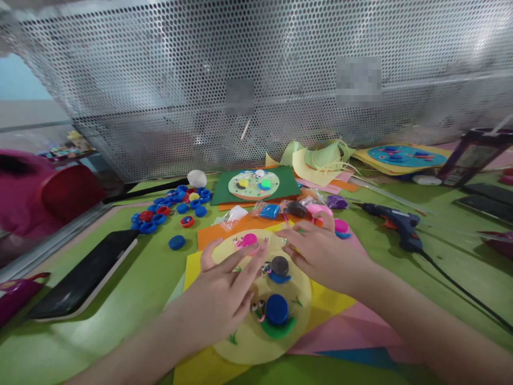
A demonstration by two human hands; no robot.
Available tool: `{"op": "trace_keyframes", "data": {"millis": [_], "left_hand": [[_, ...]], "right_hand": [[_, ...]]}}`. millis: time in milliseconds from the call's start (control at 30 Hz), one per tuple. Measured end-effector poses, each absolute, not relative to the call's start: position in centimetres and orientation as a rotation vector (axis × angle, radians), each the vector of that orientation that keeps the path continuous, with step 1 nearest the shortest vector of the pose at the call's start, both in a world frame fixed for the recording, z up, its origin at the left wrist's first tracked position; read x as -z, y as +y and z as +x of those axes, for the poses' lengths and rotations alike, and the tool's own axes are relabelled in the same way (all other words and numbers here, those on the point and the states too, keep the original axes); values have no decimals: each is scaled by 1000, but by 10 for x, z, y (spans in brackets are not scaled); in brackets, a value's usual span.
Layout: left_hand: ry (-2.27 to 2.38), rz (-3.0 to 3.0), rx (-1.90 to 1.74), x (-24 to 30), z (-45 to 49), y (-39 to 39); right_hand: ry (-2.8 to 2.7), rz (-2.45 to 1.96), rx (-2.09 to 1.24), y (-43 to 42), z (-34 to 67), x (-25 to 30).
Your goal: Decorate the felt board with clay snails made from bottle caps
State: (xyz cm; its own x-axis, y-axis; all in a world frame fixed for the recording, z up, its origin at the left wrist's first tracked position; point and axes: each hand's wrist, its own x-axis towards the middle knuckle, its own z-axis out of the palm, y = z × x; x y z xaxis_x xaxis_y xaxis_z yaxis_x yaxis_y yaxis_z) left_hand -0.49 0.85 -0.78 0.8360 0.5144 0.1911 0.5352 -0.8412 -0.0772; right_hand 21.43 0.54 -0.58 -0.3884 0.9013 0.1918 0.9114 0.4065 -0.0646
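Note:
A pale yellow round card (pixel 256 337) lies on coloured paper sheets in front of me. On it sit snail figures made of bottle caps and clay: a pink one (pixel 249 240), a grey one (pixel 278 267) and a blue one on green clay (pixel 277 315). My left hand (pixel 224 297) rests flat on the card, fingers stretched toward the pink snail. My right hand (pixel 320 251) lies palm down at the card's upper right edge, fingertips near the pink snail, holding nothing I can see.
Several blue and red bottle caps (pixel 172 206) lie at the left. A dark tablet (pixel 86 272) is near the left edge. Clay packets (pixel 270 210), a second decorated disc on green card (pixel 254 184) and a blue glue gun (pixel 396 222) with cord lie behind. A perforated metal screen (pixel 256 80) backs the table.

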Motion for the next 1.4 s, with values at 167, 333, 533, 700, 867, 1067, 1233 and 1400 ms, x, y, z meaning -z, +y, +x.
{"op": "trace_keyframes", "data": {"millis": [167,333,533,700,867,1067,1233,1400], "left_hand": [[-887,-2871,337,10,-5,11],[-1110,-2883,410,15,0,11],[-1186,-2919,447,23,12,12],[-1160,-2904,449,27,16,16],[-1099,-2877,508,29,17,17],[-1057,-2865,493,30,18,17],[-1045,-2836,465,32,20,19],[-1056,-2858,453,33,21,20]], "right_hand": [[-2465,-1647,55,4,214,4],[-2489,-1596,148,4,214,5],[-2554,-1521,262,3,215,8],[-2559,-1504,268,2,216,8],[-2546,-1493,265,2,217,8],[-2539,-1485,276,1,217,9],[-2530,-1485,285,1,217,9],[-2523,-1484,268,1,217,8]]}}
